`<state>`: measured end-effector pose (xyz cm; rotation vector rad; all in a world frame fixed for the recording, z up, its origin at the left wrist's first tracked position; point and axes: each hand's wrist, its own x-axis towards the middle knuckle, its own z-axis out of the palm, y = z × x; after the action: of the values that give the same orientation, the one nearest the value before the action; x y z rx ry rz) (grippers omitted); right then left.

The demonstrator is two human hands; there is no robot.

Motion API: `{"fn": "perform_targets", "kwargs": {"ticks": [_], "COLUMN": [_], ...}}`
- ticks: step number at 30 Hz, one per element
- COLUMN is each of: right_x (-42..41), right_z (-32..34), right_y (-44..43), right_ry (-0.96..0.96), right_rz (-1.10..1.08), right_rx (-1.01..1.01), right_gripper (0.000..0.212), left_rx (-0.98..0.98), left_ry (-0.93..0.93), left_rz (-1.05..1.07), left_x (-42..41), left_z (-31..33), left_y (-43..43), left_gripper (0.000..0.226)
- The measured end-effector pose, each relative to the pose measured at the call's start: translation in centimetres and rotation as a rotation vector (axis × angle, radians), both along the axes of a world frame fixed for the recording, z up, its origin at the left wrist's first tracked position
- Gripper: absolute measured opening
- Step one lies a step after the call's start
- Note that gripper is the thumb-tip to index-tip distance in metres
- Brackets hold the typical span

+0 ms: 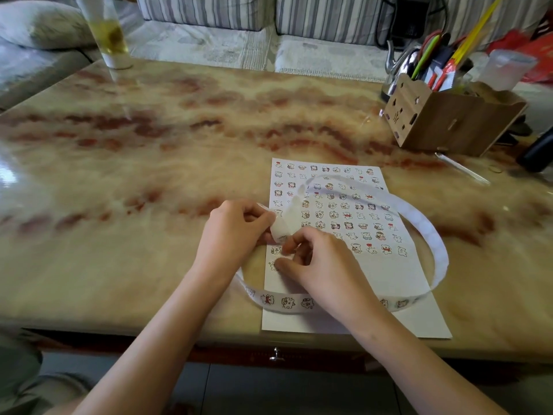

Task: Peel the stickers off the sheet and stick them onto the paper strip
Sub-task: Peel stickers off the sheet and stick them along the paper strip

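The sticker sheet (359, 283) is lying flat by the worktop's (149, 175) near edge, right of the middle. Its nearest rows are looking bare while many rows farther up are still waiting, and the paper strip (425, 226) looping over it is carrying a short run of stickers (287, 302) along its near stretch, so the job seems well short of halfway. The left hand (233, 232) is pinching the strip's raised end in a closed grip, and the right hand (323, 265) is meeting that end with curled fingers, though whether its grip is holding a sticker cannot be told.
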<state>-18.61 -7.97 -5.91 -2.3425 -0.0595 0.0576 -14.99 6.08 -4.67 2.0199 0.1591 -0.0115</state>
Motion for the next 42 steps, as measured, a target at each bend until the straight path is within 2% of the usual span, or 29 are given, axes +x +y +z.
{"fn": "perform_targets", "kwargs": {"ticks": [4, 8, 16, 18, 20, 22, 25, 28, 36, 39, 42], "right_x": [0.2, 0.1, 0.4, 0.5, 0.6, 0.8, 1.1, 1.5, 1.5, 1.4, 1.3], "right_z": [0.0, 0.4, 0.2, 0.2, 0.4, 0.8, 1.2, 0.8, 0.8, 0.9, 1.1], "right_y": [-0.1, 0.3, -0.2, -0.3, -0.7, -1.2, -1.4, -1.3, -1.6, -1.6, -1.7], "right_ry": [-0.006, 0.011, 0.02, 0.028, 0.029, -0.065, -0.252, -0.325, -0.307, -0.297, -0.302], "right_rz": [-0.011, 0.007, 0.018, 0.029, 0.018, -0.01, -0.005, 0.007, -0.012, -0.013, -0.006], "right_rx": [-0.001, -0.028, 0.004, 0.014, 0.141, 0.205, 0.15, 0.183, 0.302, 0.335, 0.353], "right_gripper": [0.014, 0.028, 0.021, 0.015, 0.011, 0.01, 0.011, 0.009, 0.012, 0.012, 0.013], "left_rx": [0.046, 0.055, 0.049, 0.026, -0.018, -0.087, -0.185, -0.266, -0.35, -0.339, -0.355], "left_ry": [-0.017, -0.008, -0.016, -0.023, -0.028, -0.031, -0.037, -0.05, -0.009, 0.005, 0.019], "left_rz": [0.016, 0.014, 0.022, 0.023, 0.028, 0.036, 0.032, 0.017, -0.03, -0.071, -0.092], "left_x": [0.0, 0.0, 0.1, 0.1, 0.1, 0.1, -0.1, -0.2, -0.1, -0.2, -0.3], "left_z": [0.0, 0.0, -0.2, -0.2, -0.1, 0.1, 0.5, 0.7, 0.9, 1.2, 1.4], "left_y": [0.0, -0.1, -0.1, -0.1, -0.1, -0.1, -0.3, -0.6, -0.6, -0.5, -0.4], "left_gripper": [0.021, 0.02, 0.019, 0.019, 0.018, 0.015, 0.012, 0.011, 0.018, 0.009, 0.014]}}
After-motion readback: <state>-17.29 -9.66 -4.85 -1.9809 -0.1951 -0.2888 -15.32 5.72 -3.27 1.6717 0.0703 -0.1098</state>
